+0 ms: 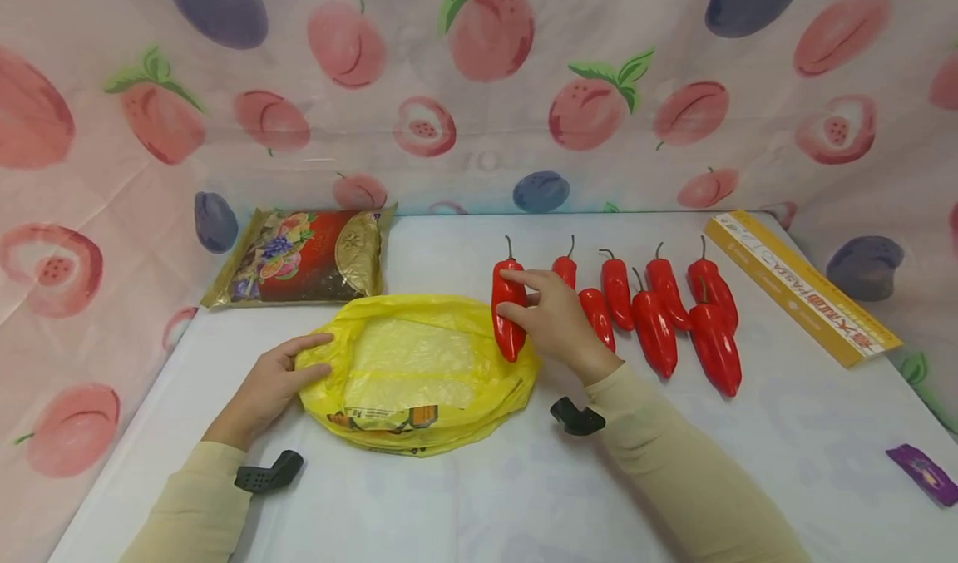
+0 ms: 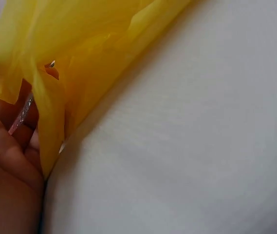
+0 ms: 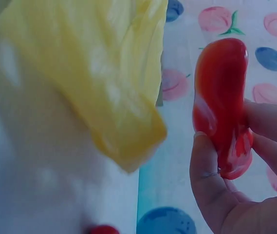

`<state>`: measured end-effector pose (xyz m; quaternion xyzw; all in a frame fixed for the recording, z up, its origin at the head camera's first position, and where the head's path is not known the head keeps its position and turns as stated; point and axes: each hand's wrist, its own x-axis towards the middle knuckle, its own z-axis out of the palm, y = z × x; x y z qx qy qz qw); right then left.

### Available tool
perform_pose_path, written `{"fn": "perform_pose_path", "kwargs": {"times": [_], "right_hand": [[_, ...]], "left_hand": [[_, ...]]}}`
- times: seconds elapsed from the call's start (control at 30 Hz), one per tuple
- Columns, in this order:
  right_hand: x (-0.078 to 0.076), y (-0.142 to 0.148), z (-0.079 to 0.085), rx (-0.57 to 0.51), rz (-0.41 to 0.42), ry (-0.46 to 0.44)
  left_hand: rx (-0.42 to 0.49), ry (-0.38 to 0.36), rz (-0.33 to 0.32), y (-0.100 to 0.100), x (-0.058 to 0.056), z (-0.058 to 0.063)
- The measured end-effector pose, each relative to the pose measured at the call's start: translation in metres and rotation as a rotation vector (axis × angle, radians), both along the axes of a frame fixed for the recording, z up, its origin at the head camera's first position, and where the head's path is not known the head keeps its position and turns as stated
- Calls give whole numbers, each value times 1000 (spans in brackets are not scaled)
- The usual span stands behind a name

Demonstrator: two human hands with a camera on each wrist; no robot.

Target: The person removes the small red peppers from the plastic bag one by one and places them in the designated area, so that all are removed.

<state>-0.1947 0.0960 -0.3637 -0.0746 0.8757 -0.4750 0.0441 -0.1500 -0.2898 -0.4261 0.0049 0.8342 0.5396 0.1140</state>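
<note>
A yellow plastic bag lies with its mouth spread wide on the table. At the bag's left rim, my left hand holds the plastic; in the left wrist view its fingers curl behind a yellow fold. My right hand pinches a glossy red chili pepper between thumb and fingers, stem up, over the bag's right rim. The right wrist view shows this pepper apart from the bag. Several more red peppers lie to the right, some partly hidden by the right hand.
Behind the bag at left lies a red and gold packet. A long yellow pasta box sits at the back right, and a small purple packet near the right edge. A fruit-print cloth hangs behind the white table.
</note>
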Motion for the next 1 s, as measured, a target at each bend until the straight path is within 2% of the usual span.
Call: {"fn": "perform_pose_path", "kwargs": {"times": [0.2, 0.43, 0.67, 1.0], "right_hand": [[1, 16, -6, 83, -23, -40], [3, 29, -12, 183, -34, -56], [6, 31, -19, 200, -45, -62], [12, 27, -30, 234, -37, -75]], "left_hand": [[9, -3, 2, -3, -1, 1], [-38, 24, -18, -11, -2, 5], [-62, 10, -8, -16, -2, 7], [7, -48, -4, -17, -1, 5]]}}
